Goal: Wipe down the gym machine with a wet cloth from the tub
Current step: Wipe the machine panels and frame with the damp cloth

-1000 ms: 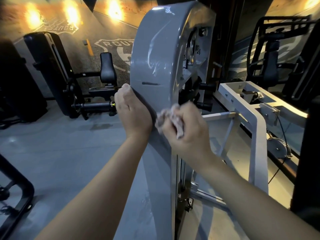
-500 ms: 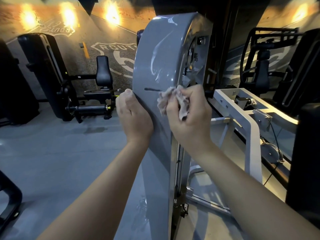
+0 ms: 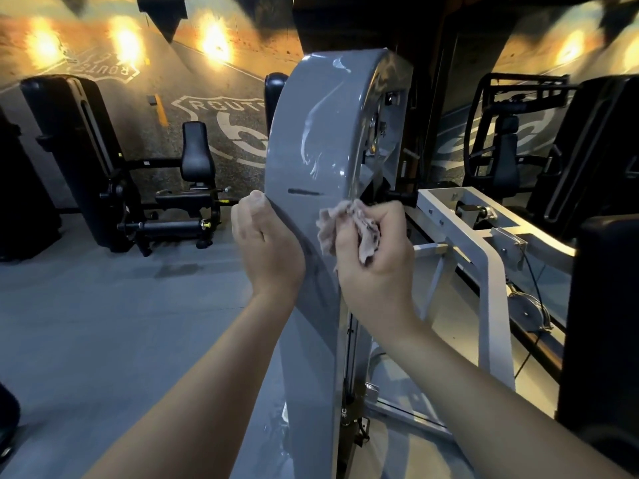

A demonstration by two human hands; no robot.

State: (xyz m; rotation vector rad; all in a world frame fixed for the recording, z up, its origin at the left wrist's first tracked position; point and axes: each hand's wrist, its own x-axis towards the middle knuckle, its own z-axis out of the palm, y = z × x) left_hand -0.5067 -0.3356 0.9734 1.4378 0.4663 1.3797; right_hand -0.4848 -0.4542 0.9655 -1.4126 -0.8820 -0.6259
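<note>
The gym machine's tall grey curved cover [image 3: 311,133] stands right in front of me, glossy, with wet streaks high on it and a dark slot at mid height. My right hand [image 3: 375,257] grips a crumpled pale cloth [image 3: 349,226] and presses it against the cover's right edge, just below the slot. My left hand [image 3: 266,250] grips the cover's left edge at the same height, fingers wrapped round behind it. No tub is in view.
A white metal frame [image 3: 491,271] with a cable and pulley stands to the right of the cover. A black machine with a seat [image 3: 197,153] stands at the left by the mural wall. Another black machine [image 3: 511,140] is at the back right. Grey floor [image 3: 103,305] spreads to the left.
My right hand rose with the cloth along the cover's right edge, then came a little way back down. My left hand stayed on the left edge. My view tilted upward.
</note>
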